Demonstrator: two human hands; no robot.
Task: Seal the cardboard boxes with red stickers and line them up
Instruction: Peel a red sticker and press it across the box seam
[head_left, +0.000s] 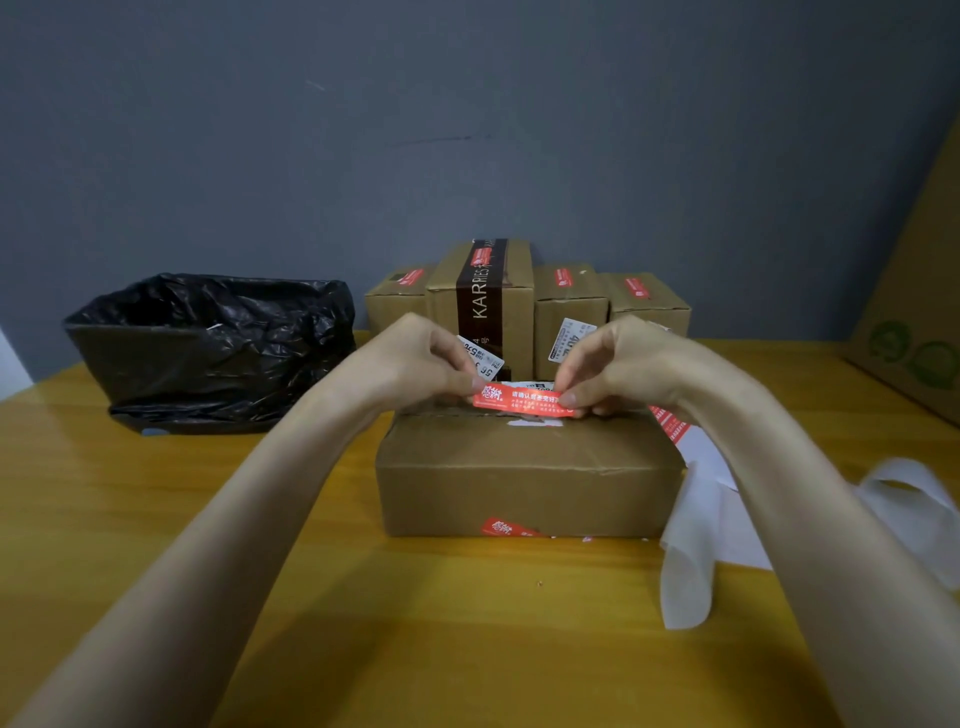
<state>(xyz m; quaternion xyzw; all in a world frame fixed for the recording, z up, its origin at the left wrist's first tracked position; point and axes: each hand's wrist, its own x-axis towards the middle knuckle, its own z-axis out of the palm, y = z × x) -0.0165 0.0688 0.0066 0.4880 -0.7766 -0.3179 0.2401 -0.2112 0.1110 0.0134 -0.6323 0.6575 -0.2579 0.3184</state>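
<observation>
You are holding red sticker (522, 400) stretched over far edge of flat cardboard box (524, 467), at middle of table (363, 623). Left hand (415, 358) is pinching left end, right hand (618, 364) is pinching right end; hands are staying apart.

Risk: sticker is going down crooked or folding on itself if one end is dropping first.

Sealed boxes (488, 296) are standing in row at 12 o'clock, black-lined bin (208, 343) at 10 o'clock, white backing paper (696, 545) at 3 o'clock.

Seam under sticker is hidden; whether sticker is touching box, cannot tell.
</observation>
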